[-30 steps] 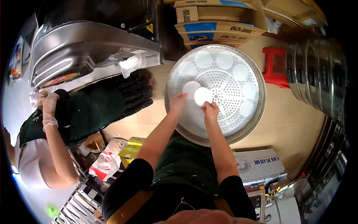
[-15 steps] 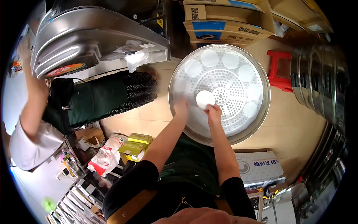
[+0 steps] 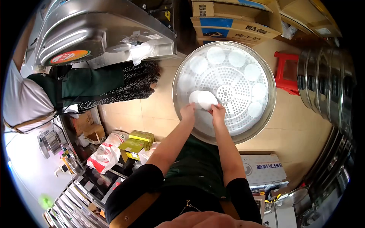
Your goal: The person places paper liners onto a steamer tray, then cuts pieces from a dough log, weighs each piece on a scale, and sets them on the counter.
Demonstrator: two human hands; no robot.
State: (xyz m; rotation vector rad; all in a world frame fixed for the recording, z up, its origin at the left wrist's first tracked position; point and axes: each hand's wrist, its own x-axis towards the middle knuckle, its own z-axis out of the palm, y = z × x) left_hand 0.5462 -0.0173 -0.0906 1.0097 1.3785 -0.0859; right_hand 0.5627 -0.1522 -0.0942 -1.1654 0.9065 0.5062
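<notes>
Fingertips of the left hand (image 3: pixel 188 112) and right hand (image 3: pixel 218 111) pinch the near edge of a white disc (image 3: pixel 208 100), held just above the steamer tray (image 3: pixel 235 121) and overlapping a neighbouring disc (image 3: pixel 193 97). Set down like that, the two would likely stick together. A slack pinch could also drop it crooked.

The round steamer tray (image 3: pixel 266 114) at upper centre is shiny perforated metal; the discs (image 3: pixel 207 100) on it look white, smooth and matt.
</notes>
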